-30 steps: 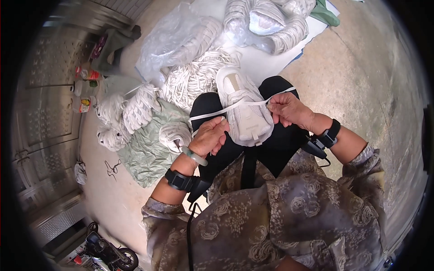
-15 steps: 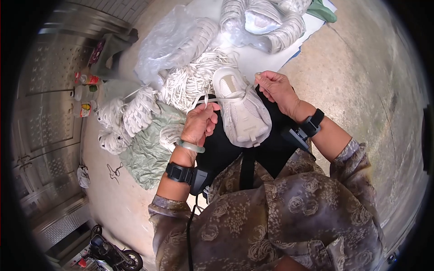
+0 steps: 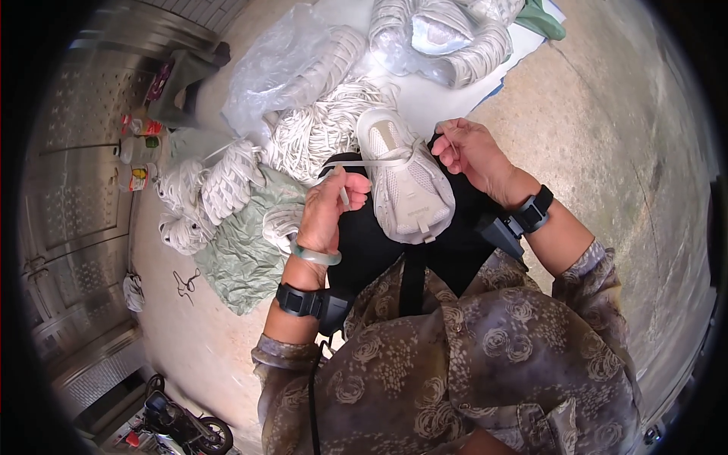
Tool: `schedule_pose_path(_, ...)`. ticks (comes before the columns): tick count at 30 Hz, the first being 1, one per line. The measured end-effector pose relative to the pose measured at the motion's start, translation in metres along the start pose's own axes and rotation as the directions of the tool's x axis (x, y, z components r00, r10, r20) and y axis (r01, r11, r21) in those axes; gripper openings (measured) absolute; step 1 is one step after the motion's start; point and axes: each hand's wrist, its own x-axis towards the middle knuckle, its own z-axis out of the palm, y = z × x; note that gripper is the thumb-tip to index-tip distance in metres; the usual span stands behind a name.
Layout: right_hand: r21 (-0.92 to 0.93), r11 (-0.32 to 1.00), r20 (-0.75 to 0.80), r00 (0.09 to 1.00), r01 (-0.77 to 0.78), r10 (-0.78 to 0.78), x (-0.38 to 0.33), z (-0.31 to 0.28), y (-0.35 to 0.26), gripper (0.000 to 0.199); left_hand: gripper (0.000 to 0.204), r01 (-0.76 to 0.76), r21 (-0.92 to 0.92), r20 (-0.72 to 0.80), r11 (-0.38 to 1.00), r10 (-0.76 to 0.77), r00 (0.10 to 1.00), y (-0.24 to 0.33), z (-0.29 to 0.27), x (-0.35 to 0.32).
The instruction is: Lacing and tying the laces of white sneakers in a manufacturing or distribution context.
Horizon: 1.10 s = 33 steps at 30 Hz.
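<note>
A pale shoe upper (image 3: 413, 193) rests over the black cloth (image 3: 379, 216) on my lap, its heel end toward me. A flat white shoelace (image 3: 371, 162) crosses its throat. On the shoe's left side, my left hand (image 3: 331, 206) pinches one length of this lace, and a short end hangs below the fingertips. To the shoe's right, my right hand (image 3: 474, 158) is closed in a pinch close to the lace's other side; the piece between its fingertips is thin and hard to see. Neither hand touches the shoe body.
A heap of loose white laces (image 3: 326, 133) lies beyond the shoe. Bundled shoe uppers (image 3: 227, 186) sit on a crumpled green sheet (image 3: 246, 250) at left. Clear plastic bags (image 3: 277, 64) hold more stacked uppers. Bottles (image 3: 138, 148) and a metal door (image 3: 68, 212) are at far left.
My left hand has come down slightly, and the lace loop that stood above its fingers is gone. My right hand has shifted slightly right. The shoe has hardly moved.
</note>
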Motion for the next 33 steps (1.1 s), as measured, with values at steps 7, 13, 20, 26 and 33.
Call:
schedule_pose_path(7, -0.003, 0.996, -0.138, 0.986, 0.092, -0.091, -0.004, 0.006, -0.002, 0.014, 0.037, -0.328, 0.416, -0.126, 0.848, 0.411, 0.903, -0.007, 0.001, 0.0)
schedule_pose_path(13, -0.014, 0.993, -0.046, 0.992, 0.12, -0.12, -0.006, 0.01, 0.007, 0.013, 0.034, -0.079, -0.053, -0.14, 0.996, 0.071, 0.988, -0.019, 0.006, 0.007)
schedule_pose_path(20, -0.001, 0.985, 0.012, 0.985, 0.171, -0.171, -0.005, 0.016, 0.017, 0.016, 0.018, -0.116, -0.112, -0.104, 0.987, 0.104, 0.989, -0.022, 0.018, 0.009)
schedule_pose_path(26, -0.047, 0.993, 0.047, 0.993, 0.112, -0.11, -0.003, 0.012, 0.014, 0.013, 0.005, -0.122, -0.027, -0.047, 0.992, 0.121, 0.992, -0.023, 0.021, 0.012)
schedule_pose_path(33, -0.13, 0.977, 0.042, 0.985, 0.171, -0.167, 0.003, 0.008, 0.022, 0.013, 0.004, -0.195, -0.047, -0.109, 0.98, 0.189, 0.976, -0.029, 0.025, 0.018)
